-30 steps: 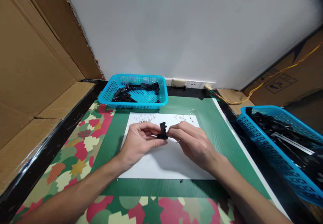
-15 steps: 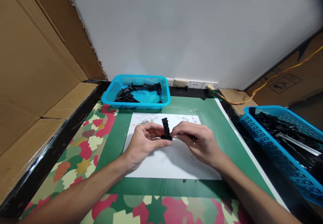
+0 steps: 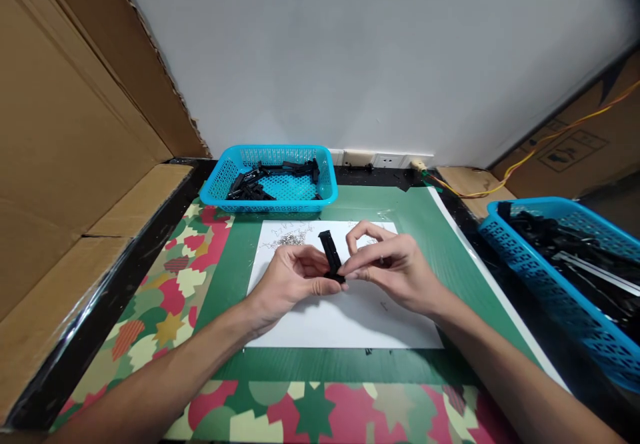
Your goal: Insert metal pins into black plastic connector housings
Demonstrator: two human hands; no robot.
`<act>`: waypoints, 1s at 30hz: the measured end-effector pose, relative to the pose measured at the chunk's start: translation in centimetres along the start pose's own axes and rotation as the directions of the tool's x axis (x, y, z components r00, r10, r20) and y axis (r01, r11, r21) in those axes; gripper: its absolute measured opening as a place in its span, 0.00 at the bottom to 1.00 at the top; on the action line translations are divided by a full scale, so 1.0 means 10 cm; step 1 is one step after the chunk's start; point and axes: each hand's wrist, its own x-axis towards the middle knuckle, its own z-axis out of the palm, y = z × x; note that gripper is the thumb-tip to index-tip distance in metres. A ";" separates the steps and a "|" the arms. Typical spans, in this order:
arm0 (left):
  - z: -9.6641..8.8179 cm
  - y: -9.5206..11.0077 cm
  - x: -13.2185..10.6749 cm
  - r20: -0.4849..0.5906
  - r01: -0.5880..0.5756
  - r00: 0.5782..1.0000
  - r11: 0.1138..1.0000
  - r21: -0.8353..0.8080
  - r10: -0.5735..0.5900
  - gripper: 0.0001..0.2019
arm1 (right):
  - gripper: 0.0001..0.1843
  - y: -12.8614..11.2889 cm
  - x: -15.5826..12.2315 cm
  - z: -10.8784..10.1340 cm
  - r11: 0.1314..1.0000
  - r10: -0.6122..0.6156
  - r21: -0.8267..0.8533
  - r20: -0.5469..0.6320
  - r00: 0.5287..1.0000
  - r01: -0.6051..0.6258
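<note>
A small black plastic part (image 3: 331, 254) stands nearly upright between my two hands, over a white paper sheet (image 3: 345, 321). My left hand (image 3: 290, 283) pinches its lower end with thumb and fingers closed. My right hand (image 3: 393, 267) meets it from the right, thumb and fingertips pressed together at the part's base. Whether the right fingers also hold a tiny piece is hidden. A pile of small metal springs (image 3: 290, 238) lies on the sheet just beyond my left hand.
A blue basket (image 3: 273, 181) with black parts sits at the back of the green mat (image 3: 425, 231). A second blue basket (image 3: 560, 277) of black parts stands at the right. Cardboard walls (image 3: 70, 137) close the left side. A yellow cable (image 3: 480, 194) runs along the back right.
The black part has been turned from a bent, low shape to a longer upright one. Both hands have shifted slightly right and away. My right index finger has lifted.
</note>
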 end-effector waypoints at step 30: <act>-0.07 0.06 0.03 0.112 -0.049 0.993 0.981 0.190 0.027 0.18 | 0.25 0.02 -0.10 -0.11 0.604 -0.473 -0.706 0.055 0.879 0.369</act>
